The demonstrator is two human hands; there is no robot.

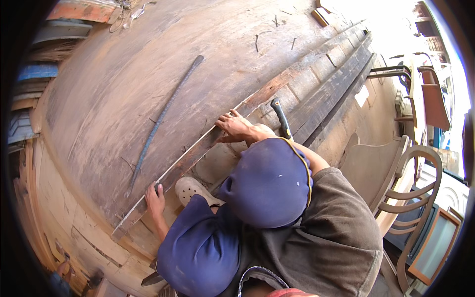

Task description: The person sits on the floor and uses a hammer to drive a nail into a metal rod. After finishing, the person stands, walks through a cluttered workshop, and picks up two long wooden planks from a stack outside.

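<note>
A long weathered wooden plank (183, 163) runs slantwise across the floor before me. Along its far edge lies a thin pale strip (203, 136), straight and narrow. My left hand (156, 200) is at the near left part of the plank, fingers closed beside the strip; a small dark thing shows at its fingertips, too small to name. Farther along, my right hand (235, 126) is bent over the plank, its fingertips at the strip and its thumb lower on the wood. Behind my right forearm, a dark tool handle (280, 116) sticks up; the rest of that tool is hidden.
A ribbed metal bar (166, 111) lies on the floor beyond the plank. Dark beams (331, 94) lie to the right, near a wooden chair (415, 193). Stacked boards (37, 79) line the left side. My beige clog (193, 192) is close to the plank.
</note>
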